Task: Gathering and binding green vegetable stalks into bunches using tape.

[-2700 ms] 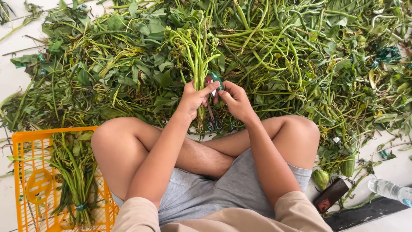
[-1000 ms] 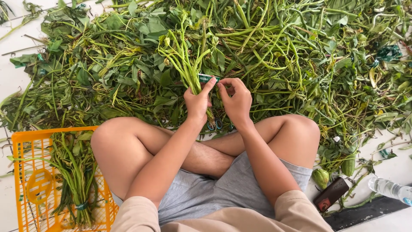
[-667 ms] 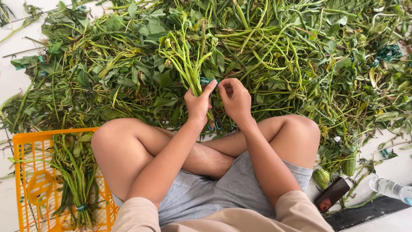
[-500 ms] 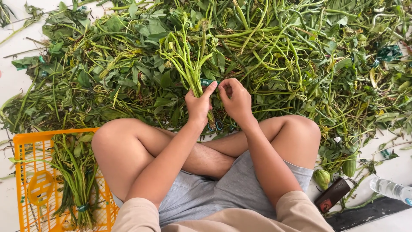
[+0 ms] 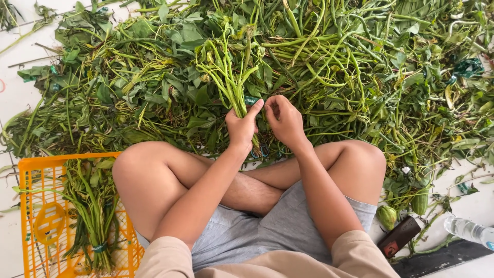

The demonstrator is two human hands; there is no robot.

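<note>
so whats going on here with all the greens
A person sits cross-legged on the floor facing a big pile of leafy green stems. The left hand has a grip on a bunch of stems held upright, and the right hand works a green band at the bunch's base. Bunches already tied lie in an orange crate by the left knee.

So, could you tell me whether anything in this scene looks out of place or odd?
Mostly no: the left hand grips a bunch of stems, the right hand beside it. Only a dark wallet-like case and a plastic bottle lie among greens on the floor.
</note>
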